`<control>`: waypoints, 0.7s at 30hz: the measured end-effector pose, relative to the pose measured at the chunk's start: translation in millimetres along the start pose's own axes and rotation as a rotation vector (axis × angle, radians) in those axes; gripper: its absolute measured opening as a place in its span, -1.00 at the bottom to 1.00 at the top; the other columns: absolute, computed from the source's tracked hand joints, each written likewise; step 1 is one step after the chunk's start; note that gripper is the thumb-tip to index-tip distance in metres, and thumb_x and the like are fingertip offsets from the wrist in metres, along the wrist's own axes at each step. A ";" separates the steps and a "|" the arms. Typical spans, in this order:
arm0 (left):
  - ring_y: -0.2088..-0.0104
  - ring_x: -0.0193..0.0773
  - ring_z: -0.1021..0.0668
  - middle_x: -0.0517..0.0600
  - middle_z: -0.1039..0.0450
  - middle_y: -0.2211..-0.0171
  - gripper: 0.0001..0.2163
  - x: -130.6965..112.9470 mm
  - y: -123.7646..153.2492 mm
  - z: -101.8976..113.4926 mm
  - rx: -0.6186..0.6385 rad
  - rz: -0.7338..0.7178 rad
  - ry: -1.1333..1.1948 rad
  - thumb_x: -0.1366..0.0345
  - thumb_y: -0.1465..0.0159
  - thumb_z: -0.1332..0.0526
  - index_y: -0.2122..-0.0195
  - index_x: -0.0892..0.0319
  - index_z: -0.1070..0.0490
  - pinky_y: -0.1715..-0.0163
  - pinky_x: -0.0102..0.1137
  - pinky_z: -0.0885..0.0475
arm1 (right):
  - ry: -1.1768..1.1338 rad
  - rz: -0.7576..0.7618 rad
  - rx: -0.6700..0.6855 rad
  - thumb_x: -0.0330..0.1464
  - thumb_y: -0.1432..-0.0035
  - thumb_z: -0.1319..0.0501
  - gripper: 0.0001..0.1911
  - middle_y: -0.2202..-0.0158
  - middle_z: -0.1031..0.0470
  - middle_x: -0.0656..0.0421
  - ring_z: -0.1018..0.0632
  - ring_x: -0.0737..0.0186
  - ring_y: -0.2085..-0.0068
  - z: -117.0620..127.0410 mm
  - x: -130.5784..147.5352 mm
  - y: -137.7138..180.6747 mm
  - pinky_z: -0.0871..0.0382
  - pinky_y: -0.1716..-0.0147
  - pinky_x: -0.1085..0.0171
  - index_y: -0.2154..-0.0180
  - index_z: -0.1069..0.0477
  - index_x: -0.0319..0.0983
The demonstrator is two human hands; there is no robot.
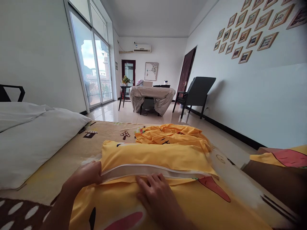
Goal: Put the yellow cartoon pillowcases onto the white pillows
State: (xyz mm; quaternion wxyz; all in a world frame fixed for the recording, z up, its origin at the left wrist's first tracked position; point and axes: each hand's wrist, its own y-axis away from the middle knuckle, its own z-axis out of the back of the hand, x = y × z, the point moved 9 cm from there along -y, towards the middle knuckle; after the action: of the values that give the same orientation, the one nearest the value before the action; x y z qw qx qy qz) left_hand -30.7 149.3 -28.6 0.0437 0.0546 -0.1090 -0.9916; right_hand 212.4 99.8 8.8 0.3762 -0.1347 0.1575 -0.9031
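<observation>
A yellow pillowcase (153, 155) with printed cartoon shapes lies across the bed in front of me. A long slit with white edging runs across it, and a pale grey-white surface (144, 170) shows inside. At the slit's left end, my left hand (90, 174) is closed on the pillowcase's edge; its fingertips are partly hidden. My right hand (155, 190) lies on the near side of the slit, fingers apart and resting on the yellow cloth. A red carrot print (214, 188) is to the right of it. Beyond the pillowcase lies a crumpled yellow cloth (172, 131).
A white quilt or pillow (40, 137) is at the left on the patterned bed cover (105, 131). A box-like brown object (268, 182) with yellow and red cloth on it stands at the right. Farther off are a covered table (153, 92) and a dark chair (200, 91).
</observation>
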 end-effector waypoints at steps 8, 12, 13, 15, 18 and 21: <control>0.45 -0.28 -0.35 -0.07 -0.34 0.52 -0.86 3.7 18.6 9.8 0.096 -0.031 0.115 0.33 0.10 -0.06 0.58 0.19 -0.38 0.51 -0.43 -0.11 | -0.019 -0.008 -0.012 -0.24 -0.20 -0.20 -0.60 0.15 -0.48 0.15 -0.41 0.11 0.17 -0.6 -1.8 0.9 -0.15 0.13 0.16 -0.08 -0.31 -0.07; 0.36 -0.25 -0.38 -0.07 -0.40 0.42 -0.72 11.1 17.0 8.7 0.067 -0.039 0.133 0.44 0.19 -0.04 0.45 0.18 -0.45 0.43 -0.43 -0.17 | -0.007 -0.005 -0.014 -0.24 -0.19 -0.21 -0.59 0.16 -0.48 0.16 -0.41 0.12 0.17 -2.0 -2.3 0.6 -0.14 0.13 0.16 -0.08 -0.31 -0.07; 0.36 -0.25 -0.38 -0.07 -0.38 0.43 -0.73 13.5 14.3 7.2 0.051 -0.042 0.113 0.45 0.19 -0.04 0.46 0.19 -0.43 0.43 -0.43 -0.16 | -0.007 -0.002 -0.015 -0.24 -0.19 -0.21 -0.59 0.15 -0.48 0.16 -0.41 0.12 0.17 -2.2 -2.1 0.6 -0.14 0.13 0.16 -0.08 -0.30 -0.07; 0.39 -0.26 -0.36 -0.07 -0.34 0.47 -0.81 16.6 8.3 5.1 0.017 -0.060 0.088 0.46 0.18 -0.03 0.52 0.19 -0.36 0.45 -0.43 -0.13 | -0.009 0.001 -0.018 -0.24 -0.19 -0.20 -0.58 0.14 -0.48 0.16 -0.41 0.12 0.16 -2.3 -2.1 0.7 -0.14 0.12 0.16 -0.09 -0.29 -0.07; 0.41 -0.27 -0.33 -0.08 -0.31 0.49 -0.91 17.1 2.5 11.5 -0.065 -0.093 0.087 0.42 0.11 -0.04 0.55 0.18 -0.29 0.45 -0.42 -0.12 | -0.012 -0.001 -0.016 -0.23 -0.20 -0.20 -0.60 0.13 -0.48 0.17 -0.41 0.12 0.16 -2.1 -2.2 0.9 -0.14 0.12 0.15 -0.08 -0.30 -0.07; 0.43 -0.28 -0.33 -0.09 -0.31 0.50 -0.95 12.5 1.6 22.2 -0.111 -0.116 0.069 0.41 0.05 -0.03 0.55 0.16 -0.25 0.45 -0.41 -0.11 | -0.016 -0.002 -0.017 -0.24 -0.20 -0.20 -0.60 0.13 -0.48 0.16 -0.41 0.11 0.16 -1.1 -1.8 0.8 -0.14 0.12 0.15 -0.08 -0.30 -0.07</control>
State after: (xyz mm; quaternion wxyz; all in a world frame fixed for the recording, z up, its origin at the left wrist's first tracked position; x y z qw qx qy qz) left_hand -45.6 151.2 -8.0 -0.0070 0.0925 -0.0490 -0.9945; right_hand 213.7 100.8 7.3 0.3753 -0.1455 0.1621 -0.9009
